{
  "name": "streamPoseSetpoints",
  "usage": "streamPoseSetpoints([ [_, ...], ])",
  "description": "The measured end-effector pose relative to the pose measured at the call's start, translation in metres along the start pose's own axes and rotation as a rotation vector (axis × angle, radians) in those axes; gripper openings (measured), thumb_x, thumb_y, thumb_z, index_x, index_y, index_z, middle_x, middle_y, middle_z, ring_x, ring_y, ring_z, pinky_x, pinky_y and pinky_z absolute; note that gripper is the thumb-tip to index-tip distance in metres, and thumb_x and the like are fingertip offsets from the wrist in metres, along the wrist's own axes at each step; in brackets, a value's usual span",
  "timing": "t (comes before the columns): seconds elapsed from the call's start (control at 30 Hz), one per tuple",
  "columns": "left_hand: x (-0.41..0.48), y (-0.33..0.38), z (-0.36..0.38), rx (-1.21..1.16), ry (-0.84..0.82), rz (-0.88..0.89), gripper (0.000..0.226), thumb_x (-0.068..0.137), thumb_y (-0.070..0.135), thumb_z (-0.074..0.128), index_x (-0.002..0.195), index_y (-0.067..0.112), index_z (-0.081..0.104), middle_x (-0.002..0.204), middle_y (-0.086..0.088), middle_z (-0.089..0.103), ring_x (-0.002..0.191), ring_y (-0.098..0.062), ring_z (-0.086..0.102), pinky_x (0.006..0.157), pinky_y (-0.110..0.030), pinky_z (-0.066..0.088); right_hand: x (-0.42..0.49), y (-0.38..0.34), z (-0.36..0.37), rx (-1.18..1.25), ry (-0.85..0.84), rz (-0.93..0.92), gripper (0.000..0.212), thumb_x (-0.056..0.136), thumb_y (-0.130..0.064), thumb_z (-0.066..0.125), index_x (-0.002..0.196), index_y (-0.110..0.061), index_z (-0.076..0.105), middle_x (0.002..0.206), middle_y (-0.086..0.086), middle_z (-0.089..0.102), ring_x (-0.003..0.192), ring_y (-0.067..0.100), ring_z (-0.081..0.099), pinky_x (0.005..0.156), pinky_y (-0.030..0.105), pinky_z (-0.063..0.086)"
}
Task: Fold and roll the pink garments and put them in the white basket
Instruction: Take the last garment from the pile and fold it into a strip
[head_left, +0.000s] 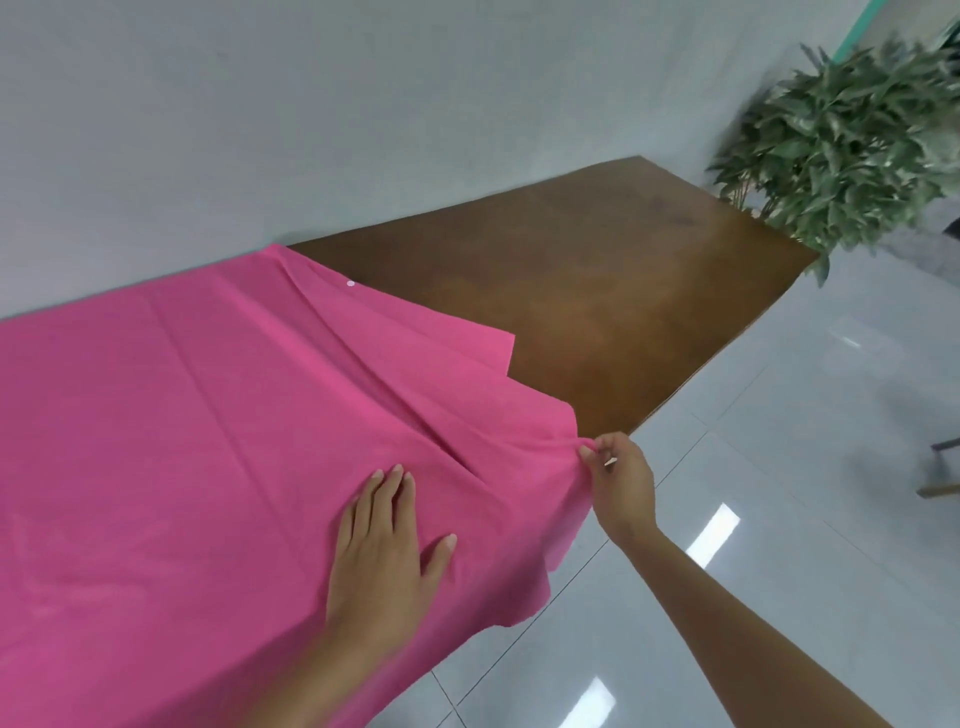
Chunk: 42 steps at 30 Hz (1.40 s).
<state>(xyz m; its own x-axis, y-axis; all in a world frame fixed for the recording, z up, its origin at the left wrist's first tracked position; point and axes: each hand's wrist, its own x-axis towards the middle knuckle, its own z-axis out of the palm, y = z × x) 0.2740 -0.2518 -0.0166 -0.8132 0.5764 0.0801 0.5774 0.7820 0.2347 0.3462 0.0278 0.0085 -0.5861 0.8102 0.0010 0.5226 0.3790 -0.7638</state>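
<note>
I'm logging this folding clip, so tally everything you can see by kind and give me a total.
Pink garment: 1
Hands: 2, the left hand flat on it, the right hand pinching its edge
Brown table: 1
Leafy plant: 1
Total: 5

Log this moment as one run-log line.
pink garment: spread on wooden table | left hand: flat on it | right hand: pinching its edge | white basket: not in view
</note>
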Motion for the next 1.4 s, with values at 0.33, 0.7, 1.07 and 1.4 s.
streamPoseSetpoints([
  [0.33,0.01,0.03,0.009,0.031,0.07,-0.184,0.08,0.094,0.065,0.035,0.139,0.002,0.053,0.144,-0.01,0.05,0.14,-0.03,0.04,0.118,-0.049,0.031,0.071,0.025,-0.023,-0.336,-0.037,-0.249,0.018,0.091,-0.045,0.069,0.084,-0.029,0.065,0.095,-0.01,0.057,0.096,0.017,0.043,0.086,0.04,0.036],
  [0.7,0.01,0.033,0.008,0.08,0.129,-0.202,0.081,0.094,0.072,0.034,0.142,0.008,0.051,0.148,-0.005,0.047,0.139,-0.025,0.042,0.117,-0.046,0.035,0.2,0.037,-0.036,-0.359,-0.189,-0.416,0.018,0.095,-0.045,0.064,0.086,-0.03,0.069,0.104,-0.003,0.065,0.112,0.028,0.047,0.097,0.045,0.031],
  [1.07,0.008,0.039,0.005,0.044,0.151,-0.242,0.079,0.093,0.073,0.037,0.145,0.014,0.047,0.147,0.001,0.045,0.137,-0.02,0.041,0.118,-0.038,0.03,0.246,0.034,-0.041,-0.337,-0.184,-0.407,0.029,0.097,-0.046,0.059,0.106,-0.019,0.063,0.117,0.01,0.057,0.116,0.033,0.047,0.101,0.047,0.033],
  [1.4,0.008,0.041,0.002,0.037,0.148,-0.25,0.077,0.092,0.071,0.04,0.146,0.017,0.046,0.149,0.002,0.044,0.139,-0.018,0.04,0.117,-0.034,0.025,0.169,0.116,-0.077,-0.429,-0.417,-0.781,0.075,0.101,-0.066,0.015,0.162,-0.022,0.009,0.168,-0.009,0.007,0.154,0.005,0.002,0.125,0.029,-0.001],
])
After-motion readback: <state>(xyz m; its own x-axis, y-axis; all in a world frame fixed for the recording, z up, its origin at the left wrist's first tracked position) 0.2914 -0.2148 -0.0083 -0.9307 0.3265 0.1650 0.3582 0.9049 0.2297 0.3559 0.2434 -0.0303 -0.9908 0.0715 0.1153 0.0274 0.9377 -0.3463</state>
